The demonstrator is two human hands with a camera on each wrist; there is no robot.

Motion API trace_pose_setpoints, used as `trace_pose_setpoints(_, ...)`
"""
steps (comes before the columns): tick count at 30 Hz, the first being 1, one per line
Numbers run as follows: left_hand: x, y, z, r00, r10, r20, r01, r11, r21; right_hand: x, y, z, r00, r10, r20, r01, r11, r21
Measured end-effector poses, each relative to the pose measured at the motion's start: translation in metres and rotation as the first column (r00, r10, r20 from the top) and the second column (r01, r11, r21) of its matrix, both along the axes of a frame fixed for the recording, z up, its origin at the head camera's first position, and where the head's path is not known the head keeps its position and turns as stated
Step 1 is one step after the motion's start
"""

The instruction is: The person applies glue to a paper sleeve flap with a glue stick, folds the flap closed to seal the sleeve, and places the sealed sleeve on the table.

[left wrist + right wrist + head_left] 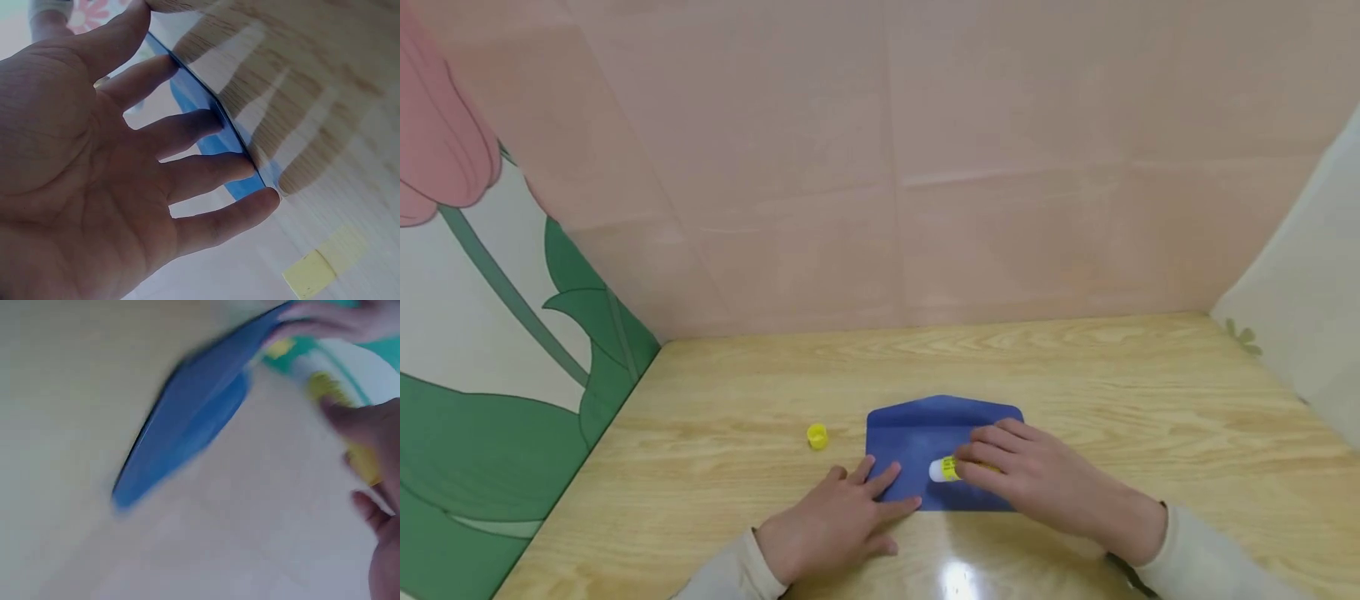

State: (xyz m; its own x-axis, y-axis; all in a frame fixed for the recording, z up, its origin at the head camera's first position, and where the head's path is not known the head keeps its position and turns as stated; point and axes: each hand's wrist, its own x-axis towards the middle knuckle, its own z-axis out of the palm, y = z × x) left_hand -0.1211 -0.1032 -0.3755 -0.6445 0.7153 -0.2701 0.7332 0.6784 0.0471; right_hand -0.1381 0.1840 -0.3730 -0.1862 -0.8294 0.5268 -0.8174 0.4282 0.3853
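Observation:
A blue envelope (pixel 898 446) lies on the wooden table with its pointed flap (pixel 943 410) spread away from the person. Spread fingers of my left hand (pixel 842 521) rest on the envelope's lower left part; the left wrist view shows them straight, tips on its edge. Over the envelope's right half, my right hand (pixel 1037 479) grips a yellow glue stick (pixel 950 469), its white end pointing left. In the right wrist view the glue stick (pixel 362 462) is blurred. Whether its tip touches the paper I cannot tell.
A small yellow cap (pixel 817 436) stands on the table (pixel 730 417) left of the envelope. Behind the table hangs a pinkish sheet (pixel 895 167). Cloth with a tulip print (pixel 490 275) borders the left side, and a whitish sheet (pixel 1315 308) the right.

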Motion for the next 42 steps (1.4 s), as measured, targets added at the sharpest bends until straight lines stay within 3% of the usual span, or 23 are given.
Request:
trace_pose_setpoints(4,0.001,0.001,-0.001,1.0,-0.007,-0.014,0.007,1.0,0.0,0.0,0.002,0.001,0.996,0.054,-0.067,-0.055,0.998,-0.016)
trace_pose_setpoints(7,0.001,0.001,-0.002,0.999,-0.027,-0.047,0.027,1.0,0.008,0.002,-0.001,0.0,0.995,0.103,0.005,-0.103,0.991,-0.088)
trace_pose_setpoints(9,0.0,0.003,-0.003,0.995,-0.047,-0.083,0.049,0.999,0.018,0.004,-0.001,-0.001,0.991,0.105,0.088,-0.093,0.987,-0.131)
trace_pose_setpoints(12,-0.002,0.005,-0.005,0.987,-0.076,-0.14,0.081,0.996,0.03,0.008,0.003,-0.002,0.971,0.052,0.233,-0.007,0.981,-0.192)
trace_pose_setpoints(16,-0.004,0.008,-0.006,0.986,-0.064,-0.151,0.07,0.997,0.033,0.014,0.013,-0.004,0.908,-0.015,0.418,0.135,0.957,-0.258)
trace_pose_setpoints(18,-0.005,0.008,-0.006,0.987,-0.049,-0.156,0.056,0.998,0.035,0.017,0.016,-0.005,0.89,-0.05,0.452,0.185,0.948,-0.259)
trace_pose_setpoints(20,-0.006,0.007,-0.004,0.988,-0.03,-0.154,0.037,0.998,0.043,0.018,0.018,-0.006,0.901,-0.049,0.432,0.182,0.945,-0.272)
trace_pose_setpoints(23,-0.009,0.004,0.0,0.987,0.005,-0.163,0.007,0.997,0.075,0.017,0.017,-0.007,0.937,-0.036,0.347,0.137,0.953,-0.271)
trace_pose_setpoints(26,-0.015,0.003,0.002,0.981,0.066,-0.183,-0.046,0.993,0.109,0.016,0.014,-0.006,0.959,-0.005,0.285,0.08,0.964,-0.253)
trace_pose_setpoints(31,-0.027,0.008,0.001,0.943,0.174,-0.284,-0.138,0.98,0.143,0.02,0.009,-0.005,0.976,-0.006,0.217,0.049,0.979,-0.197)
trace_pose_setpoints(35,-0.034,0.013,-0.002,0.923,0.236,-0.304,-0.208,0.97,0.125,0.023,0.005,-0.006,0.989,0.009,0.145,0.012,0.989,-0.148)
trace_pose_setpoints(42,-0.04,0.017,-0.002,0.944,0.278,-0.179,-0.265,0.96,0.093,0.026,0.002,-0.007,0.993,0.044,0.106,-0.03,0.992,-0.126)
